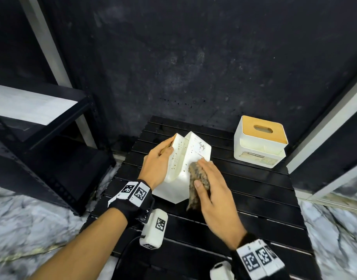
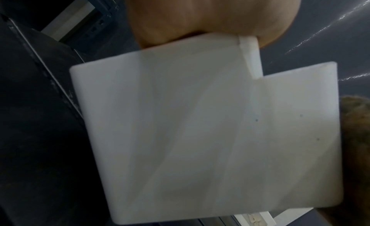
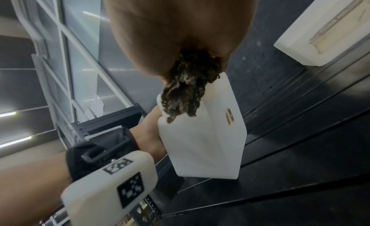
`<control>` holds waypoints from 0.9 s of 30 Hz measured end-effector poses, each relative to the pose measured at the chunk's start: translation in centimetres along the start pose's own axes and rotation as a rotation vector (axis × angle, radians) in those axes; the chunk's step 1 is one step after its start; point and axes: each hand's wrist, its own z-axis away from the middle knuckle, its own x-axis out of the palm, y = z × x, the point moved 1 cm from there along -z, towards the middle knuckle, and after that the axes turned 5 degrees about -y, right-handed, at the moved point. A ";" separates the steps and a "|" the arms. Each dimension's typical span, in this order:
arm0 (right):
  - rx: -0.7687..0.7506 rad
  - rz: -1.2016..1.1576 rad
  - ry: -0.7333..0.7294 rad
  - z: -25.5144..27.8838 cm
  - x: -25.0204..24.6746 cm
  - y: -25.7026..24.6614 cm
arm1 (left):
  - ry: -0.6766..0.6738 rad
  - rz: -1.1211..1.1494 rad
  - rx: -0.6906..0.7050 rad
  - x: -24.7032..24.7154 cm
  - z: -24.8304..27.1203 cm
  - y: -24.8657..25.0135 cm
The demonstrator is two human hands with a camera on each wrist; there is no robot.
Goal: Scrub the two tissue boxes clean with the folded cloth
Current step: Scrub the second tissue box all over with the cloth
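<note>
A white tissue box (image 1: 180, 168) is tipped on its side on the black slatted table (image 1: 244, 209), its speckled underside facing up. My left hand (image 1: 156, 164) grips its left end, fingers curled over the wooden lid edge; the box (image 2: 200, 134) fills the left wrist view. My right hand (image 1: 212, 190) presses a brown mottled folded cloth (image 1: 197, 180) against the box's right face, thumb on the cloth. In the right wrist view the cloth (image 3: 186, 90) lies on the box (image 3: 202, 134). A second white tissue box (image 1: 260, 142) with a wooden lid stands upright at the back right.
A black metal shelf unit (image 1: 42, 142) stands to the left of the table. A dark wall rises behind it. Marble-patterned floor (image 1: 32, 225) shows on both sides. A white window frame (image 1: 325, 128) runs along the right.
</note>
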 end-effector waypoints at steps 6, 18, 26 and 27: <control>0.037 -0.037 -0.028 -3.8 -0.8 0.2 | -0.011 0.013 0.000 -0.2 0.3 0.2; 0.111 -0.089 0.003 -8.9 -1.3 1.4 | -0.031 0.027 0.011 0.3 0.2 0.2; -0.037 -0.081 0.000 -0.8 0.1 -1.0 | -0.025 0.011 0.020 0.2 0.4 0.1; -0.021 -0.083 0.000 -1.6 -0.1 -0.9 | -0.028 0.005 0.019 0.3 0.3 0.1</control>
